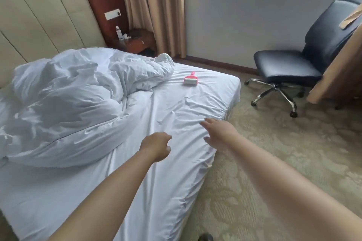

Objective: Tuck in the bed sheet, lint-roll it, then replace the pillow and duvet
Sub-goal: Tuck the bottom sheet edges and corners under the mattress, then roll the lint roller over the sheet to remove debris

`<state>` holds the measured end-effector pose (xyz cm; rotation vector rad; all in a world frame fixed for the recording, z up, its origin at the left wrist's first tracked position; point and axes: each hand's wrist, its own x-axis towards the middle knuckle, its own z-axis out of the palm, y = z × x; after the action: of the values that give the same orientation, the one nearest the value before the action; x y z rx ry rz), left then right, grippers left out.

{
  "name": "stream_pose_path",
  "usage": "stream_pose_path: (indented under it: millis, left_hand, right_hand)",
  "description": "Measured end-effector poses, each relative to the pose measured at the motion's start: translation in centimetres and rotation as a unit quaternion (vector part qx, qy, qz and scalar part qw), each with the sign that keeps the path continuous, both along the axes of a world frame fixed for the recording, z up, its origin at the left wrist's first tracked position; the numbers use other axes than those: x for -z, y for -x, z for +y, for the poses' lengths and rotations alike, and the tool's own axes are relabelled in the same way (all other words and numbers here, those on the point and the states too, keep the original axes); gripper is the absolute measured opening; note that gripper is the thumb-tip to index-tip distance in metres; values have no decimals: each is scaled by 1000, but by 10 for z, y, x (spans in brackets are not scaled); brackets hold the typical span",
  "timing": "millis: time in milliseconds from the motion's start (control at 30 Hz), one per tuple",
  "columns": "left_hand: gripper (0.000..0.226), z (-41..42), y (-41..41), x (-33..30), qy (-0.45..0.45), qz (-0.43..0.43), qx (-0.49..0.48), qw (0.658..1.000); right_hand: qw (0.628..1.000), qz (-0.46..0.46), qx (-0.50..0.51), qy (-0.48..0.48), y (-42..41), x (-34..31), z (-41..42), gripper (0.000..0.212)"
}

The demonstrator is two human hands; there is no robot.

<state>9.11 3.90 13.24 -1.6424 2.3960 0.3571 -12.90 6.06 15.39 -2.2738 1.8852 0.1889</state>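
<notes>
Bed sheet [172, 107] is stretched over the mattress and looks mostly pulled down along the near right edge, though it's wrinkly across the top. Fingers first: the right hand [219, 133] has its fingers spread loose and straight, hovering at or just touching the sheet by the right edge, holding nothing. The left hand [156, 146] has its fingers curled in, and honestly I can't tell whether it's pinching a bit of sheet or empty, since the fingertips are turned away from the camera. Both arms reach out over the near part of the bed. My guess is we're at the end of the tucking and smoothing step, with lint-rolling next, because the pink lint roller [191, 79] is sitting untouched on the sheet further off, just beside the edge of the duvet [68, 103]. The next move would call for a longer reach across to grab its handle. That duvet is bunched in a heap over the left and far side, so the sheet under it is hidden, and I can't pick out a pillow anywhere. The sheet's tuck under the mattress isn't visible either. An office chair [290, 70] sits off to the right by the window wall.
</notes>
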Motion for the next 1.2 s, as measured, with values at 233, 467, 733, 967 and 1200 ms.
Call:
stream_pose_path:
  millis: [233,467,733,967,1200]
  left_hand:
    - [44,-127,68,22,-13,-6,-54,998]
    - [47,-244,162,11,2,2,-44,999]
    - [48,-356,262,12,-9,-10,-99,995]
    - [47,-442,296,40,-33,14,-170,985]
    - [48,-542,289,114,-65,71,-257,962]
  right_hand:
    - [999,9,-36,0,72,20,-124,57]
    - [999,9,-51,12,164,8,-241,56]
    - [993,4,-115,10,269,10,-389,54]
    - [981,37,-185,-39,298,51,-509,50]
    - [961,82,-251,-79,283,110,-649,46]
